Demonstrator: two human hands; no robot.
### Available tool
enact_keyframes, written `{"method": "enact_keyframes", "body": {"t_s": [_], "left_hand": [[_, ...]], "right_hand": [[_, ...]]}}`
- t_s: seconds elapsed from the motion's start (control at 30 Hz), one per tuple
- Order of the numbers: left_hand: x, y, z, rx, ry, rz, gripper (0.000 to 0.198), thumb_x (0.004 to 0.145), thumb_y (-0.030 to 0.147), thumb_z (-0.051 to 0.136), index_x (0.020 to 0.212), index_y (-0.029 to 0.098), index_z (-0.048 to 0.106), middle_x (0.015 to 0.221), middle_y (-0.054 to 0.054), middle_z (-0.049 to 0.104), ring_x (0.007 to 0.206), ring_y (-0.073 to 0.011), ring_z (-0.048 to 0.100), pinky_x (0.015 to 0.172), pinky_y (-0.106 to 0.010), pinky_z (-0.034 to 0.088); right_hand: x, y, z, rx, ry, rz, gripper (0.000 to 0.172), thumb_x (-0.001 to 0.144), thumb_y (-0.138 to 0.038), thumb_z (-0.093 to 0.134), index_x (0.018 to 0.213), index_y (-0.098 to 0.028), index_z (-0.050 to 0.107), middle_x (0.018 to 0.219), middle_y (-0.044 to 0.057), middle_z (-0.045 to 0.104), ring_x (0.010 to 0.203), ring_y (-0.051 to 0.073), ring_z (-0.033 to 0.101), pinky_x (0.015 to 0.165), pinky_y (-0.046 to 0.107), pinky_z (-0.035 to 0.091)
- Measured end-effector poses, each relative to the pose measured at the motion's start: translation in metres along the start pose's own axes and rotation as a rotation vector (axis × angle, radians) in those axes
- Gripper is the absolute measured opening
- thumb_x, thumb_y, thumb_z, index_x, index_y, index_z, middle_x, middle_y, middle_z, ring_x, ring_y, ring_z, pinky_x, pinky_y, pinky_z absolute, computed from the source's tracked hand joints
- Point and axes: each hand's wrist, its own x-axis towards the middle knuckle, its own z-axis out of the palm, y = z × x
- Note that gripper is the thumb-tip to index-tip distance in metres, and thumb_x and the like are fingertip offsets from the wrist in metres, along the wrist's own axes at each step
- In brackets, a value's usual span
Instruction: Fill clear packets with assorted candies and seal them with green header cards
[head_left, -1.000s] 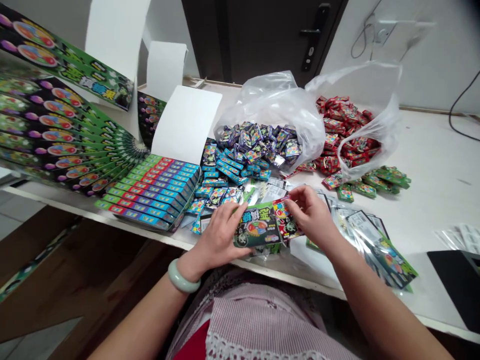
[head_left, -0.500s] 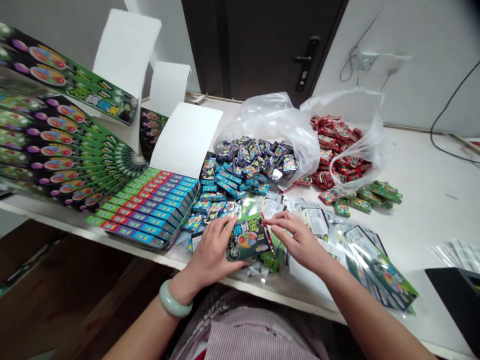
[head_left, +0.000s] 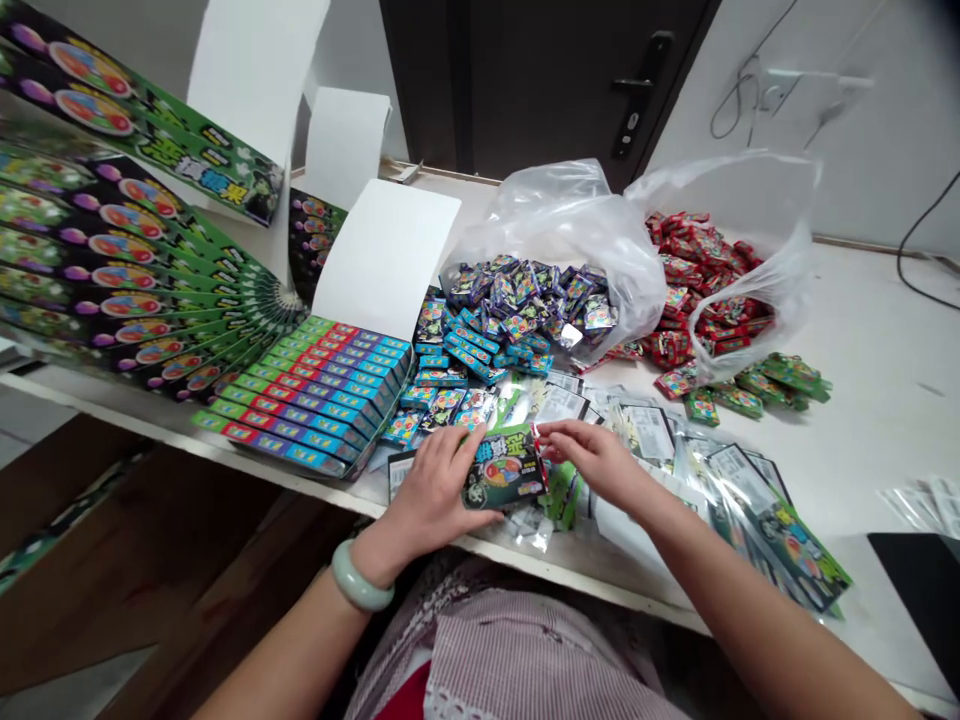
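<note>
A flat green-and-black printed candy packet (head_left: pixel 504 472) is tilted a little above the table's front edge. My left hand (head_left: pixel 431 490), a pale green bangle on its wrist, holds it at the left end with the thumb along the lower edge. My right hand (head_left: pixel 596 458) has its fingertips pinched together at the packet's red right edge. Exactly what lies between those fingertips is partly hidden. Beneath the hands are clear plastic sleeves with printed cards (head_left: pixel 645 432) and a green wrapper (head_left: pixel 564 492). Small blue boxes (head_left: pixel 469 352) lie just beyond my left hand.
To the left stands an open display box (head_left: pixel 300 395) with rows of coloured small boxes and fanned printed flaps. Behind are plastic bags holding purple packets (head_left: pixel 517 295) and red packets (head_left: pixel 697 265). Green packets (head_left: pixel 787 380) and a black object (head_left: pixel 915 590) lie rightward.
My right fingers have curled in more tightly at the packet's red edge. My left hand keeps its hold. The view has shifted slightly, so the scene sits further right.
</note>
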Motion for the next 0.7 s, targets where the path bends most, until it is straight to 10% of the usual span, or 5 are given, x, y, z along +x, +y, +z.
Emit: {"method": "enact_keyframes", "body": {"t_s": [0.27,0.7], "left_hand": [[-0.004,0.003,0.006,-0.012,-0.020,0.001,0.105,0.066,0.061,0.075,0.147,0.014,0.027,0.123,-0.019,0.051,0.114,-0.0372,0.049,0.096,-0.053,0.044],[-0.027,0.008,0.021,0.067,-0.084,-0.108,0.103,0.064,0.063,0.075,0.143,0.010,0.034,0.125,-0.020,0.050,0.117,-0.0387,0.046,0.100,-0.054,0.040]], "right_hand": [[-0.008,0.005,0.006,0.226,0.060,0.089,0.046,0.085,-0.039,0.058,0.125,-0.020,0.046,0.098,0.010,0.072,0.086,0.021,0.070,0.081,0.042,0.055],[-0.015,0.028,0.041,-0.089,0.052,-0.012,0.055,0.081,-0.018,0.057,0.132,-0.019,0.038,0.106,0.009,0.062,0.090,0.019,0.063,0.080,0.036,0.054]]}}
